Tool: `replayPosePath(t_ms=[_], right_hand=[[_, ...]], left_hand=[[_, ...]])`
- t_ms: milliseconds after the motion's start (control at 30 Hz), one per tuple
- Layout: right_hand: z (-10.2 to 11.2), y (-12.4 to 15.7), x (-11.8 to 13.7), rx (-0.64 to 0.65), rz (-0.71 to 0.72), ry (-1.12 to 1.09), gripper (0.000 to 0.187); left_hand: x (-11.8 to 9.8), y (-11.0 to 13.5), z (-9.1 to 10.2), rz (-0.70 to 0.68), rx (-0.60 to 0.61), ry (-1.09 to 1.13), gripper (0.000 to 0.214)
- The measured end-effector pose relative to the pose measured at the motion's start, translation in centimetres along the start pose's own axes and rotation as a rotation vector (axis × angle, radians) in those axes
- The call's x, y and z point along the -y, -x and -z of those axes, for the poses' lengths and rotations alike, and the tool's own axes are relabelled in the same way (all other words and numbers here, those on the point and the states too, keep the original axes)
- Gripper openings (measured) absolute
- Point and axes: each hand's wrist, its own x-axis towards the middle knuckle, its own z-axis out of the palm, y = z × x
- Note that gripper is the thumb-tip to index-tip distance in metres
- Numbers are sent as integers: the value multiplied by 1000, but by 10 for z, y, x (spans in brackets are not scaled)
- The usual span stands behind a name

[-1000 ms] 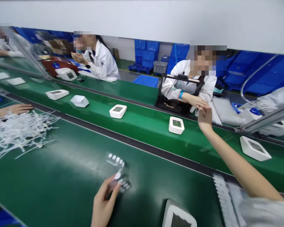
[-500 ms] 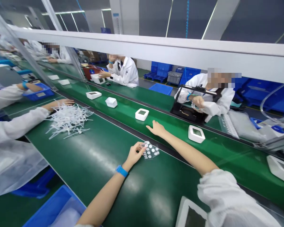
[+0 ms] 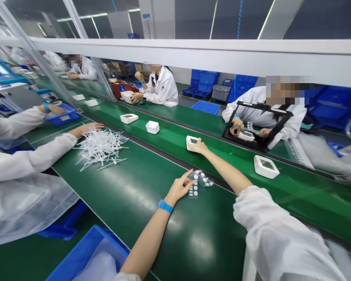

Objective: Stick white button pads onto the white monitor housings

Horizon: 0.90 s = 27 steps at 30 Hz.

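Observation:
My right hand (image 3: 199, 146) reaches far across the green conveyor belt (image 3: 169, 136) and closes over a small white square device (image 3: 190, 143) with a grey screen. My left hand (image 3: 179, 187) rests on the near green worktop, fingers spread, with its fingertips on a clear sheet of small white round pads (image 3: 197, 183). A blue band (image 3: 165, 205) sits on my left wrist. My right arm wears a white sleeve.
More white devices (image 3: 265, 166) (image 3: 129, 118) and a stack of white covers (image 3: 152, 127) ride the belt. A pile of white plastic strips (image 3: 101, 147) lies left, by a co-worker's hand (image 3: 89, 127). Workers in white coats sit opposite. A blue bin (image 3: 84, 257) stands near.
My right hand has moved forward along the belt and taken hold of the white device. The view has tilted up from the worktop, and my left hand has stayed on the pad sheet.

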Motion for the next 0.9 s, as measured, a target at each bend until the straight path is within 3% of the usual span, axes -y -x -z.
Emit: replayPosePath(t_ms=[67, 167, 233, 300, 433, 567, 633, 700, 800, 900], right_hand=[[16, 28, -31, 28, 35, -62, 91], [39, 97, -85, 72, 133, -145, 93], [52, 154, -120, 180, 353, -239, 111], [62, 211, -145, 284, 484, -183, 120], [63, 286, -162, 436, 676, 33, 115], [57, 311, -154, 537, 718, 146, 104], [60, 319, -150, 472, 704, 169, 94], [66, 331, -146, 315, 719, 106, 73], [65, 354, -143, -36, 717, -86, 31], [48, 373, -146, -374, 700, -197, 13]], left_hand=[[2, -2, 0, 68, -27, 140, 58], [3, -6, 1, 186, -56, 366, 70], [1, -7, 1, 233, -76, 475, 77], [-3, -7, -1, 250, -80, 538, 82], [-25, -1, -13, 253, -53, 560, 83], [-60, 13, -27, 220, -78, 536, 58], [-77, 24, -32, 223, -71, 530, 46], [-93, 38, -37, 244, -53, 541, 41], [-121, 61, -52, 292, -3, 609, 41], [-151, 83, -75, 352, 80, 693, 48]])
